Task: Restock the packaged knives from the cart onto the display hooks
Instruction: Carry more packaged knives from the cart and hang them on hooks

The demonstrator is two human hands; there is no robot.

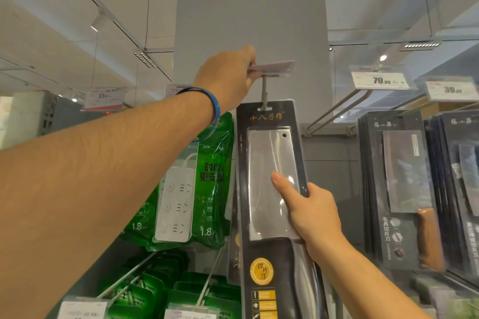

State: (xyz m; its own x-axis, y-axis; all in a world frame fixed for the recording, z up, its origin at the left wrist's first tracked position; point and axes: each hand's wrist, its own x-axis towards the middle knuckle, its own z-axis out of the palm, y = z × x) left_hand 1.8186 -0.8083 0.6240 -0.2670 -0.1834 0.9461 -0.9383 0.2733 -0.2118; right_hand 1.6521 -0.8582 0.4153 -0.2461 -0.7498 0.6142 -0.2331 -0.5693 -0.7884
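Note:
A packaged cleaver (267, 153) in a black card with a clear blister hangs upright in front of the grey pillar. Its top slot sits on the grey display hook (264, 93). My right hand (313, 212) grips the package at its right edge, thumb across the blade. My left hand (230, 80), with a blue band on the wrist, pinches the price tag holder (274, 67) at the hook's tip, tilted up above the package.
Green packs of power strips (191, 184) hang on hooks to the left. Dark packaged knives (399, 184) hang in rows to the right. An empty double hook (344, 106) with a 79.00 price tag (379, 81) juts out between. More price tags sit low left.

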